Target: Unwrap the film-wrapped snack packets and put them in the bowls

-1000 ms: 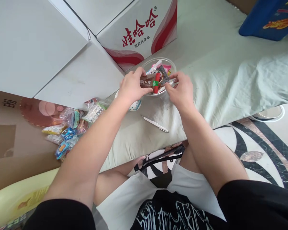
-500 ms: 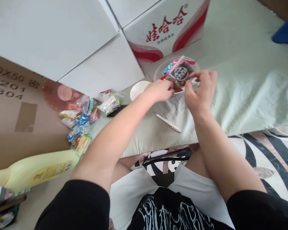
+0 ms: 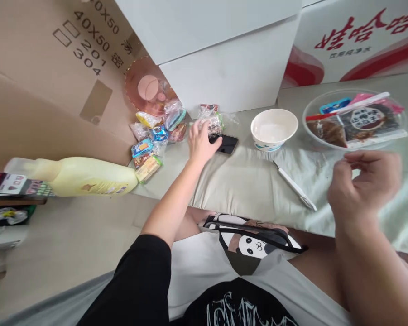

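My left hand [image 3: 204, 144] reaches to the snack pile with its fingers apart. Under its fingertips lies a clear-wrapped snack packet [image 3: 216, 124], and a dark phone [image 3: 229, 145] is beside the thumb. My right hand [image 3: 367, 181], slightly blurred, hovers in front of a clear plastic bowl [image 3: 307, 123]. Its thumb and forefinger are pinched together; whether anything small is between them I cannot make out. Inside the bowl a black snack bag [image 3: 367, 121] lies on top of blue, pink and brown packets. A white paper bowl [image 3: 273, 127] stands between my hands, with a white pen [image 3: 295, 185] in front.
Several small wrapped snacks [image 3: 159, 133] are heaped at the left against a cardboard box [image 3: 98, 99]. A yellow bottle [image 3: 95, 177] lies on its side nearby. White boxes [image 3: 220, 77] and a red-and-white carton [image 3: 353, 50] stand along the back of the cloth-covered surface.
My view has turned left. My left hand has left the clear bowl and moved to the snacks at the left. The right hand has drawn back from the black bag, which now lies in the bowl.
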Demonstrator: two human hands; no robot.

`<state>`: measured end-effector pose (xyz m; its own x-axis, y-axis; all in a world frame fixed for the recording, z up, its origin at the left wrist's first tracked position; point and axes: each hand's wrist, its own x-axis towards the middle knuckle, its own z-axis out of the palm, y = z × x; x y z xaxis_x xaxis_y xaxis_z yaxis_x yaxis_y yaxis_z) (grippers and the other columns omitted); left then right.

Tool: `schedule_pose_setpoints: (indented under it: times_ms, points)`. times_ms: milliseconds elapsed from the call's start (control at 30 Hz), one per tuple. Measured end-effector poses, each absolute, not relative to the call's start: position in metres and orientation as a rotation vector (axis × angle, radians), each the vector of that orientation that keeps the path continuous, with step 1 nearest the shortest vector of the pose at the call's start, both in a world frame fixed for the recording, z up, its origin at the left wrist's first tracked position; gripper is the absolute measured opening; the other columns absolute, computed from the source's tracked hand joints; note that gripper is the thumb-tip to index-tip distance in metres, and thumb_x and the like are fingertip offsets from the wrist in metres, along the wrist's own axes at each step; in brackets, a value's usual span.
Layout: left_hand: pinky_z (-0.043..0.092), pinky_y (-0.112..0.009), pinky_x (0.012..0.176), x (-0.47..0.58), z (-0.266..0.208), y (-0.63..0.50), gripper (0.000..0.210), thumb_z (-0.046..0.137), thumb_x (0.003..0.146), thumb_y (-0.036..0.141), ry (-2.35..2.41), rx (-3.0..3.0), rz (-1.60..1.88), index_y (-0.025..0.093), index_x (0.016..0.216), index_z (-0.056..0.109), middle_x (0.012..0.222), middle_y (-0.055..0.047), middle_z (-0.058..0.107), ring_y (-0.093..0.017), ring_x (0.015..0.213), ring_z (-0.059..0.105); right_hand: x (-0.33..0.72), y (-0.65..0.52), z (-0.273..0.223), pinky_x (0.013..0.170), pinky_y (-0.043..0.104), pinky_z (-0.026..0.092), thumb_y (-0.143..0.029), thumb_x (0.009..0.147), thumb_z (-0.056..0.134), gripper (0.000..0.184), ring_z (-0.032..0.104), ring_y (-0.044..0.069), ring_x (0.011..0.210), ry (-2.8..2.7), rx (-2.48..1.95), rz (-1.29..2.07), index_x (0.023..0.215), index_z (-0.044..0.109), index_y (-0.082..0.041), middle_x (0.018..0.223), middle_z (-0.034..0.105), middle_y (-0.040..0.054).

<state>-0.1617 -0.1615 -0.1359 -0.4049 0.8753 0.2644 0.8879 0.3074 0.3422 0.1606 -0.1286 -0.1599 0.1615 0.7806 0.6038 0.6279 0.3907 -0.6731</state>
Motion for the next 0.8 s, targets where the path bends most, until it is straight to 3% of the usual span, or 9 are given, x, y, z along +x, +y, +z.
schedule_pose_setpoints:
  times_ms: [100, 167, 233, 333, 433, 533, 667, 800]
  points:
    - [0.03, -0.059, 0.121, -0.201, -0.142, -0.14, 0.084, 0.084, 0.071, 0.039, -2.674, -1.725, -0.484, 0.028, 0.146, 0.048, 0.158, -0.015, 0.042, -0.041, 0.15, 0.031, 0.142, -0.137, -0.163, 0.067, 0.05, 0.05, -0.022, 0.061, 0.057, 0.016, 0.059, 0.029, 0.062, -1.618, -1.27, 0.134, 0.072, 0.051, -0.031, 0.067, 0.062, 0.006]
    - [0.031, -0.062, 0.119, -0.218, -0.139, -0.13, 0.093, 0.089, 0.064, 0.038, -2.702, -1.79, -0.397, 0.031, 0.147, 0.048, 0.153, -0.015, 0.047, -0.044, 0.148, 0.032, 0.135, -0.136, -0.167, 0.067, 0.051, 0.049, -0.023, 0.06, 0.057, 0.016, 0.059, 0.03, 0.061, -1.658, -1.263, 0.109, 0.071, 0.051, -0.032, 0.064, 0.061, 0.0056]
    - [0.037, -0.06, 0.115, -0.232, -0.133, -0.128, 0.083, 0.087, 0.067, 0.036, -2.654, -1.862, -0.436, 0.032, 0.142, 0.053, 0.141, -0.013, 0.057, -0.043, 0.141, 0.042, 0.132, -0.133, -0.172, 0.065, 0.051, 0.049, -0.025, 0.059, 0.057, 0.015, 0.06, 0.031, 0.06, -1.68, -1.265, 0.084, 0.07, 0.051, -0.033, 0.062, 0.061, 0.0055]
    - [0.044, -0.049, 0.11, -0.246, -0.125, -0.14, 0.054, 0.077, 0.081, 0.035, -2.568, -1.875, -0.701, 0.03, 0.132, 0.06, 0.121, -0.009, 0.067, -0.033, 0.123, 0.058, 0.132, -0.131, -0.176, 0.063, 0.051, 0.049, -0.025, 0.056, 0.056, 0.015, 0.06, 0.032, 0.058, -1.697, -1.287, 0.058, 0.068, 0.051, -0.033, 0.059, 0.061, 0.0054]
    - [0.045, -0.042, 0.109, -0.248, -0.126, -0.153, 0.044, 0.07, 0.087, 0.04, -2.556, -1.807, -0.881, 0.027, 0.128, 0.06, 0.117, -0.008, 0.067, -0.028, 0.118, 0.062, 0.132, -0.133, -0.175, 0.063, 0.051, 0.049, -0.024, 0.056, 0.057, 0.016, 0.06, 0.031, 0.057, -1.74, -1.283, 0.089, 0.067, 0.052, -0.033, 0.059, 0.061, 0.0047]
    - [0.046, -0.044, 0.108, -0.242, -0.134, -0.153, 0.054, 0.077, 0.081, 0.043, -2.61, -1.846, -0.758, 0.023, 0.129, 0.06, 0.126, -0.013, 0.066, -0.032, 0.124, 0.06, 0.13, -0.138, -0.17, 0.063, 0.05, 0.05, -0.025, 0.059, 0.059, 0.014, 0.059, 0.03, 0.058, -1.804, -1.272, 0.158, 0.069, 0.053, -0.033, 0.062, 0.061, 0.0043]
    - [0.05, -0.048, 0.1, -0.237, -0.132, -0.143, 0.051, 0.085, 0.07, 0.041, -2.684, -1.839, -0.503, 0.022, 0.113, 0.066, 0.111, -0.014, 0.073, -0.036, 0.113, 0.066, 0.128, -0.143, -0.161, 0.066, 0.049, 0.051, -0.026, 0.068, 0.059, 0.011, 0.063, 0.03, 0.064, -1.875, -1.301, 0.303, 0.076, 0.055, -0.033, 0.07, 0.065, 0.0054]
    - [0.053, -0.046, 0.096, -0.23, -0.109, -0.156, 0.049, 0.089, 0.065, 0.047, -2.625, -1.781, -0.767, 0.024, 0.101, 0.065, 0.101, -0.01, 0.074, -0.034, 0.107, 0.068, 0.13, -0.143, -0.159, 0.066, 0.046, 0.053, -0.024, 0.074, 0.059, 0.009, 0.064, 0.028, 0.067, -1.866, -1.232, 0.365, 0.08, 0.057, -0.031, 0.071, 0.064, 0.0048]
